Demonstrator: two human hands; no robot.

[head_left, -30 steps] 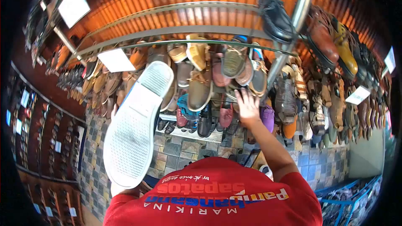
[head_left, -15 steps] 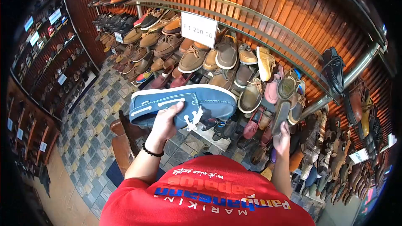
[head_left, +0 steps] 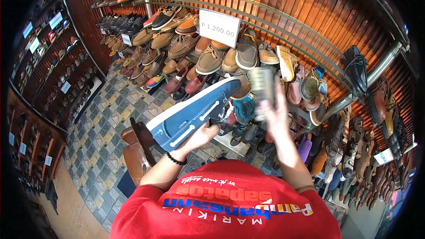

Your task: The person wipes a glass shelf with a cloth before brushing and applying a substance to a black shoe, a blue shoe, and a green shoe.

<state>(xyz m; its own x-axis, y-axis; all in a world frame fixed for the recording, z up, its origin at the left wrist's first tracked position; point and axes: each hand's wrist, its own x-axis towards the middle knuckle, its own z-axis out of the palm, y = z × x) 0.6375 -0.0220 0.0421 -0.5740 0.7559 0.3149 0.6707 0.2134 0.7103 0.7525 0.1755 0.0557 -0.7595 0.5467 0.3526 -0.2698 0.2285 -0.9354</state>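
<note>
A blue boat shoe (head_left: 186, 115) with white laces and a white sole is tilted on its side in front of me, its toe pointing up and right. My left hand (head_left: 200, 138) is closed on it at the opening, a dark beaded bracelet round the wrist. In my right hand (head_left: 277, 114) is a shoe brush (head_left: 261, 86) with a wooden back and pale bristles, smeared by motion. The brush is upright just right of the shoe's toe.
Rows of shoes (head_left: 210, 59) fill the rack ahead, under a white price sign (head_left: 220, 27). A metal rail (head_left: 385, 67) and more hanging shoes are on the right. A brown wooden stool (head_left: 136, 152) stands on the tiled floor (head_left: 102, 150) at left.
The shoe has turned from lying level to slanting, toe up and sole edge toward the rack. My right hand has brought the brush left and up, close to the toe.
</note>
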